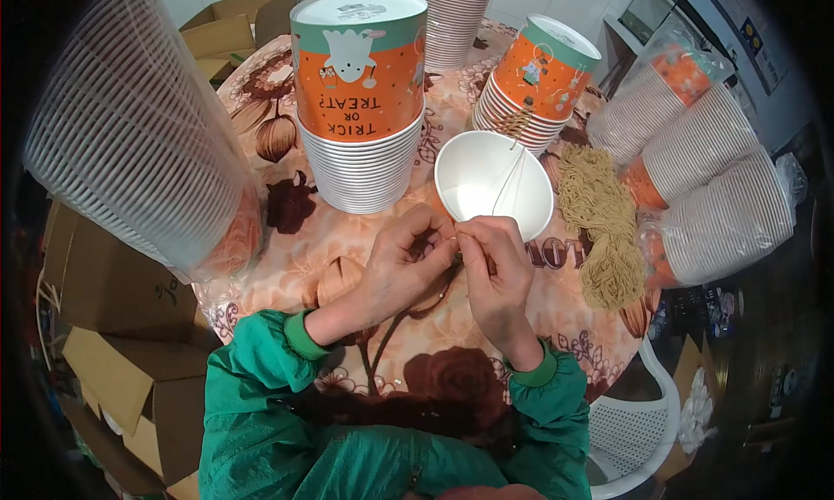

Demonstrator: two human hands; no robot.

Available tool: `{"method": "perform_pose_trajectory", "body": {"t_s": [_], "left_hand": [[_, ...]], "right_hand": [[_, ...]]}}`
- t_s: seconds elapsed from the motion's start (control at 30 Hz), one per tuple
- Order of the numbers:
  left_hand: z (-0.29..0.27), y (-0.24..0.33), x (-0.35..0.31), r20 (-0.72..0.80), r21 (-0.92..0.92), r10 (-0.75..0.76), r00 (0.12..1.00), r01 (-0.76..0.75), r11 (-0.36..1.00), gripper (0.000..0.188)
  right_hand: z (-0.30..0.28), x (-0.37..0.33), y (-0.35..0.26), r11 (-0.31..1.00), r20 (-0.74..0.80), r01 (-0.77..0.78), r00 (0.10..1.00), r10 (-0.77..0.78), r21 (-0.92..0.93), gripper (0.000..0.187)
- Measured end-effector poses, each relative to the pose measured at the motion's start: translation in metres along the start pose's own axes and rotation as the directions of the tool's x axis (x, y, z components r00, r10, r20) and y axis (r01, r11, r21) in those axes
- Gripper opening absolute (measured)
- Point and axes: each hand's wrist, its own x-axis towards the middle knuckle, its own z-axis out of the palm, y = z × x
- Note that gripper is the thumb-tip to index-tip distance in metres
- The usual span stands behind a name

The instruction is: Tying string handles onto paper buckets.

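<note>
A white paper bucket (452, 174) lies tipped on the table, its open mouth facing me. A thin pale cord (508, 183) runs across its inside from the far rim toward the near rim. At that near rim my left hand (404, 261) is closed, thumb and fingertips pinching what looks like the end of the cord. Right beside it my right hand (497, 270) is closed in a pinch too, its fingertips on the same cord at the rim. The fingertips nearly touch, and the exact spot they grip is partly hidden.
Upside-down stacks of orange and green buckets stand behind, one tall (360, 92), one shorter (543, 74). A beige cord bundle (599, 226) lies to the right, near plastic-wrapped bucket stacks (717, 196). Another wrapped stack (139, 135) rises at left. Cardboard boxes (130, 378) and a white chair (638, 426) flank the table.
</note>
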Motion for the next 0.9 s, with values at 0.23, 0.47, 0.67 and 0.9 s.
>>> {"method": "perform_pose_trajectory", "body": {"t_s": [0.23,0.47,0.67,0.9], "left_hand": [[0.007,-0.007,-0.002,-0.067,0.095,0.131,0.989,-0.124,0.988,0.007],[0.005,-0.009,0.0,-0.056,0.298,0.274,0.96,-0.246,0.922,0.01],[0.003,-0.004,0.004,0.028,0.384,0.39,0.92,-0.37,0.846,0.014],[0.002,0.01,0.006,0.02,0.391,0.376,0.927,-0.353,0.85,0.021]], "right_hand": [[-0.004,-0.005,0.002,0.999,-0.008,-0.041,0.999,0.041,0.013,0.012],[-0.006,-0.005,0.0,0.922,0.057,-0.295,0.955,0.29,0.252,0.026],[-0.018,0.004,-0.001,0.871,0.165,-0.387,0.922,0.352,0.304,0.029],[-0.028,0.012,0.003,0.791,0.31,-0.505,0.857,0.411,0.346,0.028]]}}
